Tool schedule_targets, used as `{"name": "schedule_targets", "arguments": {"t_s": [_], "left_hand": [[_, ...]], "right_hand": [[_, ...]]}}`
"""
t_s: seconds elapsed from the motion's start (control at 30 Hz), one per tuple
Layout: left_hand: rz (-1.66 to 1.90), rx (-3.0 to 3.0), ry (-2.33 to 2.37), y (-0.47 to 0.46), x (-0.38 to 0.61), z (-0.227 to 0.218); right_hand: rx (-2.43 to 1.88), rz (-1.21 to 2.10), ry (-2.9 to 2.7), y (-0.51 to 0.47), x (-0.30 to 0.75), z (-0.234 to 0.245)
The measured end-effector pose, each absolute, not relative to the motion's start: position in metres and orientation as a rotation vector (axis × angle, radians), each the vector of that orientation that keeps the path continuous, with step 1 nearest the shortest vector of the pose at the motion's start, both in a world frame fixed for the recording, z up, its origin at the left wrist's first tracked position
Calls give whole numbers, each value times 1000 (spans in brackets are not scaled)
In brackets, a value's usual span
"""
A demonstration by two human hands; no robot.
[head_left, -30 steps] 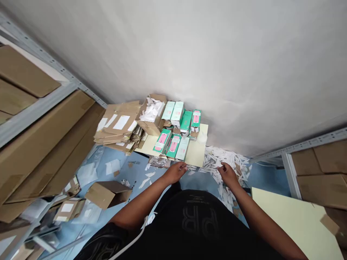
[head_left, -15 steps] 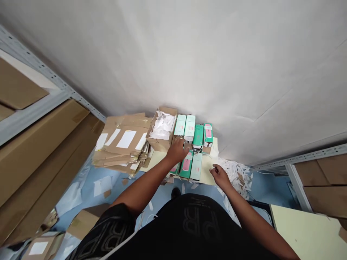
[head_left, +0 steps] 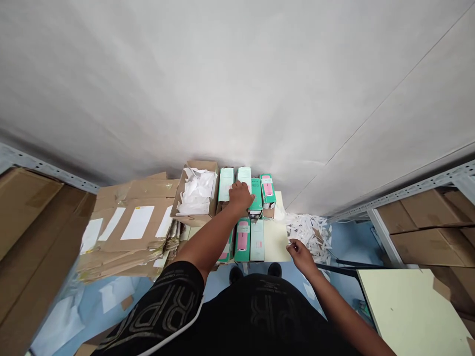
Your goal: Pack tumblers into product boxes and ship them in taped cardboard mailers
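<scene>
Left hand (head_left: 241, 196) covers part of one pale box (head_left: 244, 173), its grip I cannot tell; right hand (head_left: 300, 255) is half curled, contents unclear. No box seems lifted yet.

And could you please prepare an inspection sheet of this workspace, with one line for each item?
Surface: pale tabletop against a grey wall.
Job's things: green boxes and pale boxes in two rows, some partly hidden by the left arm.
Clutter: stacked flattened cartons; open carton with white paper; white scraps on the floor.
Grips: left grip over a back-row pale box, hold unclear; right grip near the tabletop's front-right corner, fingers curled, contents unclear.
Cables: white cable along the person's left side.
Surroundings: shelved cartons both sides; second table at right.
</scene>
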State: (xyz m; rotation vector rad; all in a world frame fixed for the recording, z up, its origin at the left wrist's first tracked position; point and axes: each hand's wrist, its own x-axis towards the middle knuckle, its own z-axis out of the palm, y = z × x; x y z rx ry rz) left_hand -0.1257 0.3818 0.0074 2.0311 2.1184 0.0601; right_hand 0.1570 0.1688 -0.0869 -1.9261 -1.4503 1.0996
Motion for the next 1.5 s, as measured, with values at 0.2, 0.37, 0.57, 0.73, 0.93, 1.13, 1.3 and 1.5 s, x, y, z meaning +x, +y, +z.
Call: {"name": "schedule_targets", "arguments": {"t_s": [0.2, 0.37, 0.57, 0.73, 0.93, 1.13, 1.3, 1.5], "left_hand": [[50, 1817, 2188, 388, -116, -1], [51, 1689, 2259, 394, -116, -2], [340, 1542, 2286, 386, -116, 29], [714, 1362, 2207, 352, -126, 59], [1266, 1104, 1662, 281, -122, 72], [1215, 888, 1200, 220, -113, 68], [1045, 982, 1025, 196, -128, 56], [977, 1153, 900, 177, -129, 47]], "right_hand": [[-1865, 1217, -1501, 191, 174, -95], [-1819, 1283, -1570, 215, 191, -100], [-1755, 1317, -1673, 236, 210, -106], [-1665, 1390, -1720, 260, 207, -96], [-1457, 1712, -1443, 288, 150, -48], [-1071, 1974, -1022, 280, 88, 9], [-984, 1884, -829, 244, 62, 32], [-1212, 1611, -780, 182, 67, 53]]}}
